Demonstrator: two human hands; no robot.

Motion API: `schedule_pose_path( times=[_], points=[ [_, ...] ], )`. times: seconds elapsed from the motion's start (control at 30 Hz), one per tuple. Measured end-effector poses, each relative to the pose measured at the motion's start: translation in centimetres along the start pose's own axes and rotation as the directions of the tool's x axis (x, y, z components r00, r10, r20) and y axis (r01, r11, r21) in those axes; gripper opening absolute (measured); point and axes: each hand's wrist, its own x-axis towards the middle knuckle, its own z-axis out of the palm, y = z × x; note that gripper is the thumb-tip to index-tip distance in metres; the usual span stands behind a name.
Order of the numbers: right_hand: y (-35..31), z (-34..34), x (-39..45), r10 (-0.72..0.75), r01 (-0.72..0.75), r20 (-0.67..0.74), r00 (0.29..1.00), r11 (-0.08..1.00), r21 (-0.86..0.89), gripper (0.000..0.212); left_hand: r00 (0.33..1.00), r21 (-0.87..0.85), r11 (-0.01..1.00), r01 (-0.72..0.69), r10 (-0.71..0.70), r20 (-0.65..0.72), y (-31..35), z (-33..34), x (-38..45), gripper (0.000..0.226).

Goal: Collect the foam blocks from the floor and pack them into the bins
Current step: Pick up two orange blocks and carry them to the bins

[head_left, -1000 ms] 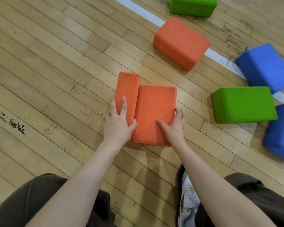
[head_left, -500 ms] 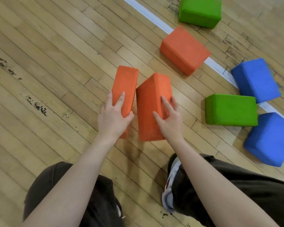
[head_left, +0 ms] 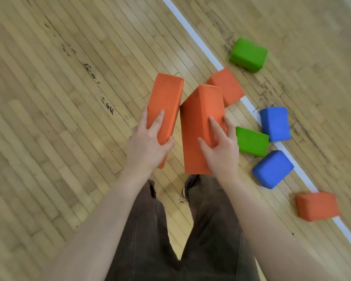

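now, at the frame's centre, the left hand (head_left: 148, 142) grips one orange foam block (head_left: 164, 106), fingers curled round its lower end; just right, the right hand (head_left: 221, 149) grips another orange block (head_left: 199, 126), both held above the wooden floor (head_left: 59, 98), nearly touching

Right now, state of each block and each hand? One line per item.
left hand: grips an orange block
right hand: grips the other held block
left orange block: lifted, tilted
right orange block: lifted, tilted
orange block behind them: on the floor, on the white line
far green block: on floor
near green block: on floor
blue blocks: on floor
orange block at right: on floor
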Motion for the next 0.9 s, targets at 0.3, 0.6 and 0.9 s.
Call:
schedule_pose_path(
  times=[0.3,0.6,0.9],
  points=[
    [-5.9,-9.6,-9.7,-0.094,0.096,0.079,0.992,0.995,-0.018,0.061,0.994,-0.002,0.994,0.108,-0.108,-0.032,3.3,-8.3,-15.2,0.071],
    [-1.6,-13.8,-15.0,-0.373,0.410,0.358,0.856,0.912,-0.029,0.061,0.873,-0.167,0.903,0.396,-0.426,-0.236,6.9,-2.0,-28.7,0.071],
    [-4.6,-12.7,-27.8,-0.618,0.760,0.711,0.337,0.624,0.182,0.060,0.373,-0.561,0.470,0.682,-0.883,-0.286,7.0,3.3,-49.8,0.069]
  ],
)
